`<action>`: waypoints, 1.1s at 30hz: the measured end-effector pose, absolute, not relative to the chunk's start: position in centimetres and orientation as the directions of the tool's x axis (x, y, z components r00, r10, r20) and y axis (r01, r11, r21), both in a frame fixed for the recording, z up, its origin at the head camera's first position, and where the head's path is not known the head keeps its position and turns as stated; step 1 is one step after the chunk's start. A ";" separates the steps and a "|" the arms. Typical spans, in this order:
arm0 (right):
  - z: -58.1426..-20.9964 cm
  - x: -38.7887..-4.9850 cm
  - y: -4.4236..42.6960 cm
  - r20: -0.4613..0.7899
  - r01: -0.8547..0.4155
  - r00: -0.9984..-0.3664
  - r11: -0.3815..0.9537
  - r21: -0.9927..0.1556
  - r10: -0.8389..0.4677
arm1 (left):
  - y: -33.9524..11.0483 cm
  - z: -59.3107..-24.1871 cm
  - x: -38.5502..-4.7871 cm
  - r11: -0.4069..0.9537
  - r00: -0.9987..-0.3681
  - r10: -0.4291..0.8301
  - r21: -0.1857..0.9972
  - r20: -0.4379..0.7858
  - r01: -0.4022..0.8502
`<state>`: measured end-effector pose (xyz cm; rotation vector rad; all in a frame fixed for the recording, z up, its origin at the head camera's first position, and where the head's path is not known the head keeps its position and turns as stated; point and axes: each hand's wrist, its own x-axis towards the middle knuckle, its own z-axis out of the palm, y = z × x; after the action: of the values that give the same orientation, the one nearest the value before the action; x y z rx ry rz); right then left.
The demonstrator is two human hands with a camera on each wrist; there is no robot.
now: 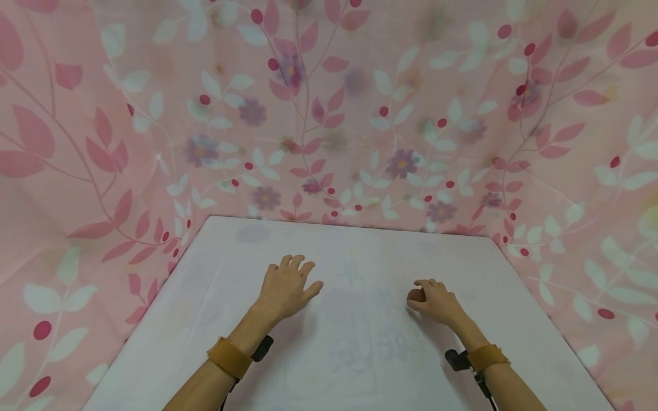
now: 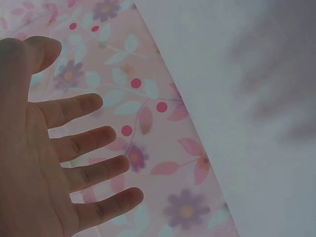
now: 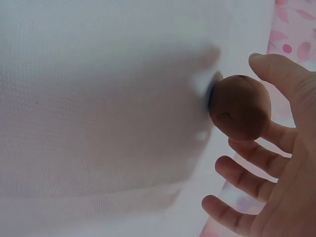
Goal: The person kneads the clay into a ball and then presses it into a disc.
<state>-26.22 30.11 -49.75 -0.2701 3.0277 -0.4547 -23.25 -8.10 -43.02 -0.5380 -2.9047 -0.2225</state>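
A brown ball point(image 3: 240, 107) with small dents in its surface appears to rest on the white tabletop point(image 1: 354, 257). Around it is my right hand point(image 1: 437, 302), fingers bent and spread. In the right wrist view the thumb point(image 3: 276, 69) stands apart from the ball, while the index and middle fingers pass partly behind it; whether they touch it I cannot tell. Over the left half of the table hovers my left hand point(image 1: 288, 290), palm down, holding nothing. Its fingers point(image 2: 89, 140) are spread and loosely bent in the left wrist view.
Pink floral cloth point(image 1: 329, 114) rises behind the table and along both sides. Faint bluish marks point(image 1: 370, 342) show on the white surface between the hands. Each wrist carries a brown strap point(image 1: 231, 358) with a small black camera point(image 1: 457, 359) and cable.
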 end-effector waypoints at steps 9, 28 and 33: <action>-49.5 -26.0 29.1 0.033 -0.249 -0.967 0.909 -0.334 -0.253 | -8.3 -43.1 -23.2 0.926 -0.923 0.331 0.118 0.197 0.357; -50.5 -26.2 28.1 0.017 -0.290 -0.952 0.881 -0.374 -0.306 | -8.5 -42.9 -22.9 0.923 -0.927 0.329 0.146 0.181 0.356; -51.5 -26.7 28.3 -0.004 -0.282 -0.953 0.897 -0.339 -0.302 | -8.6 -42.8 -22.8 0.926 -0.928 0.327 0.135 0.178 0.352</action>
<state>-26.74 28.26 -51.45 -0.4629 3.0046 -0.5233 -22.80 -8.59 -42.78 -0.5197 -2.9333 -0.2467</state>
